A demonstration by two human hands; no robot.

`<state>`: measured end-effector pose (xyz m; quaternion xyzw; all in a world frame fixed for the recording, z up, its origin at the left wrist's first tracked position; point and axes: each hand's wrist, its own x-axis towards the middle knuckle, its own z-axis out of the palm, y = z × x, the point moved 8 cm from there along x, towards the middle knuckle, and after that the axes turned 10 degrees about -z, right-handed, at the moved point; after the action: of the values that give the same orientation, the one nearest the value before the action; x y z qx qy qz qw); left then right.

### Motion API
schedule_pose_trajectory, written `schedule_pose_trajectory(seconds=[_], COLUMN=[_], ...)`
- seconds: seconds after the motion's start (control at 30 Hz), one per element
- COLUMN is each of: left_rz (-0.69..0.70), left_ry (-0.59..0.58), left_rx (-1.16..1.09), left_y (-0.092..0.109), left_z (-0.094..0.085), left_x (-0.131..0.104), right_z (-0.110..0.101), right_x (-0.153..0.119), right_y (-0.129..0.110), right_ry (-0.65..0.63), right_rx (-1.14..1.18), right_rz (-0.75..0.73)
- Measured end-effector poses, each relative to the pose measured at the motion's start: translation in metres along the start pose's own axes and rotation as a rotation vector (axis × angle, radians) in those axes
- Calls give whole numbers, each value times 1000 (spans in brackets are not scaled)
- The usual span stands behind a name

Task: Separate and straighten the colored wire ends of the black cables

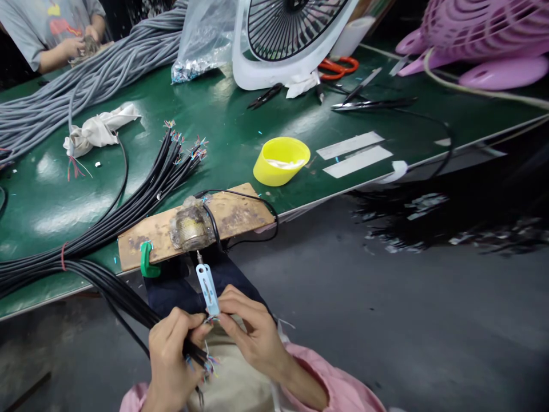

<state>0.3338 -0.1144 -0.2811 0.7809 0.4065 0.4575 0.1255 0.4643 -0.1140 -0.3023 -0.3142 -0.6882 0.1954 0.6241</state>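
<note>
My left hand (174, 355) is closed around black cables (199, 353) whose ends show thin coloured wires, its fingertips pinching fine wires at the lower end of a light blue holder (208, 289). My right hand (253, 332) is closed too, thumb and fingers pinched at the same lower end; what exactly they grip is too small to tell. The blue holder hangs from a metal tip under a round, glue-covered device (191, 226). That device sits on a wooden board (244, 214) at the table's edge, with a green clamp (148, 260) at the board's left.
On the green table (231, 120) are a black cable bundle (141, 197), grey cables (124, 57), a yellow cup (281, 163), white strips (358, 162), red-handled scissors (338, 68), a white fan (253, 71) and a pink fan (501, 71). Another person's hands (79, 46) are at the upper left.
</note>
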Motion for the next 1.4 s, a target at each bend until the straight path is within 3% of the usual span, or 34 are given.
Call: schedule_pose_trajectory(seconds=[0.27,0.57,1.17,1.4], left_rz=[-4,-11,-39,-31], left_ry=[9,-21,70,71], left_rx=[13,-15,29,51], left_y=[1,-1,-1,0], left_z=[2,2,-1,-1], left_x=[1,2,1,1], right_z=[-1,2,5,7], right_x=[-2,-1,-1,-7], right_y=[4,3,5,17], right_ry=[-16,-46,55,96], right_rx=[40,4,-9,170], right_rz=[64,19,17,118])
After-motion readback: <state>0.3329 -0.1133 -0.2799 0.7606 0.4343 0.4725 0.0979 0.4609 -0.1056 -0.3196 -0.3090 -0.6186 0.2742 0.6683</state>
